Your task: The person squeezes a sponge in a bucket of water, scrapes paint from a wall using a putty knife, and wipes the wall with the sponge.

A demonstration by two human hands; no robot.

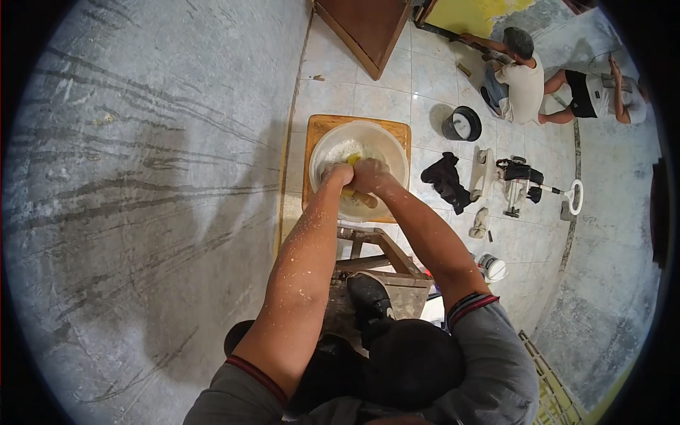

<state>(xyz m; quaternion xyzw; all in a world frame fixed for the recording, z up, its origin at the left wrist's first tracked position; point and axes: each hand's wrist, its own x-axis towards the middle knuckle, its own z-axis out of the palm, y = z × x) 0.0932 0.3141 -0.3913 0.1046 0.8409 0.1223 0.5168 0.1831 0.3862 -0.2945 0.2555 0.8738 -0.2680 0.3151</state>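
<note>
A pale round basin (323, 145) sits on a square orange-brown wooden stool top (401, 136), with whitish, speckled contents inside. Both my hands are down in the basin, close together. My left hand (337, 173) is closed, and what its fingers grip is hidden. My right hand (370, 175) is closed around a wooden-handled tool (365, 200), whose tan end shows below the hand. Something yellow (353, 159) shows just beyond my fingers; whether it belongs to the tool I cannot tell. Pale specks dot my forearms.
Below my feet is a worn wooden platform (407, 296). A rough grey wall (163, 177) rises on the left. On the tiled floor are a black bucket (477, 126), a black cloth (445, 180), a wheeled white-and-black device (520, 180) and a white tub (491, 268). Two people (523, 85) sit at upper right.
</note>
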